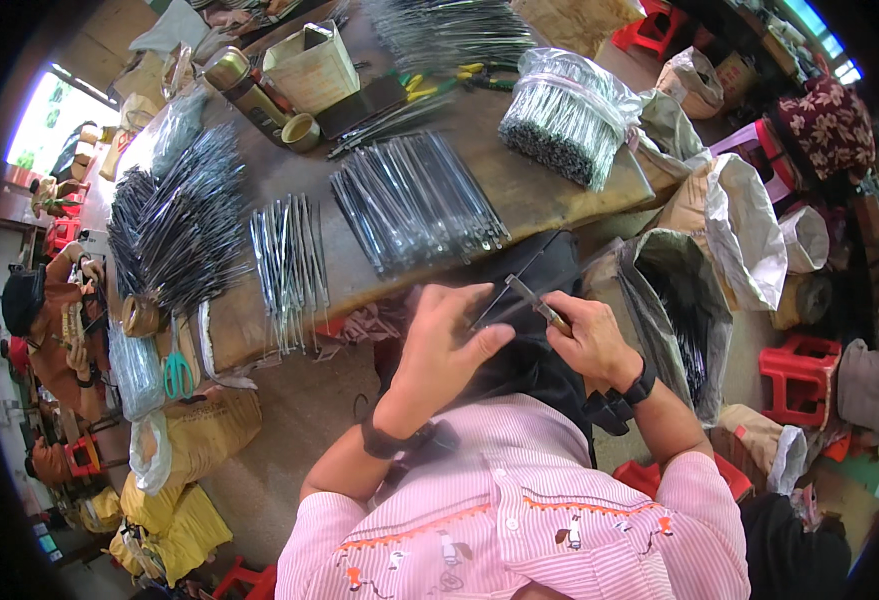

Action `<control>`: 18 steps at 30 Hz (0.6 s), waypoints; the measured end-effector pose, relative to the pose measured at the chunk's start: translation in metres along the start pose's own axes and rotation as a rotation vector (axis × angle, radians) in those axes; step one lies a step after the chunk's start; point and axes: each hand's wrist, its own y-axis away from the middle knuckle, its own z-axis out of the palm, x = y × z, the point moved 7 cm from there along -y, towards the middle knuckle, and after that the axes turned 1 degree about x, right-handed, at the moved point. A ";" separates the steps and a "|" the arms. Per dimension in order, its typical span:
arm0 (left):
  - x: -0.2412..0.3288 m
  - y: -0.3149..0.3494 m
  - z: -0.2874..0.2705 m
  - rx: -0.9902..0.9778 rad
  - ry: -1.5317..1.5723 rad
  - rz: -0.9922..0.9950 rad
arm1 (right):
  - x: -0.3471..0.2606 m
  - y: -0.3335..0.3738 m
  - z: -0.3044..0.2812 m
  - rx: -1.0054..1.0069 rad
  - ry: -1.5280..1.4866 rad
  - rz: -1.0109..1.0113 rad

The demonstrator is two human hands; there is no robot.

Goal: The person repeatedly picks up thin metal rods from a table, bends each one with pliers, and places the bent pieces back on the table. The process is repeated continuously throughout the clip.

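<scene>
My right hand (596, 340) is closed around a hand tool (531, 298) with a flat metal head; its exact kind is hard to make out. A thin dark metal rod (527, 270) slants across the tool's tip, above my dark-trousered lap. My left hand (447, 345) is beside the rod's lower end, slightly blurred, with fingers and thumb apart and nothing visibly held. On the table just beyond lies a wide row of thin metal rods (414, 200). To its left is a smaller row of similar rods (291, 250).
A big heap of dark rods (184, 220) covers the wooden table's (549, 205) left end. A plastic-wrapped rod bundle (564, 115) stands near its right edge. Teal-handled scissors (177, 365) hang at left. An open sack of rods (679, 310) and a red stool (797, 378) are right.
</scene>
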 end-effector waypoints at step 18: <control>-0.116 0.029 -0.178 0.640 -0.569 -0.284 | 0.015 -0.020 0.028 -0.035 -0.462 0.149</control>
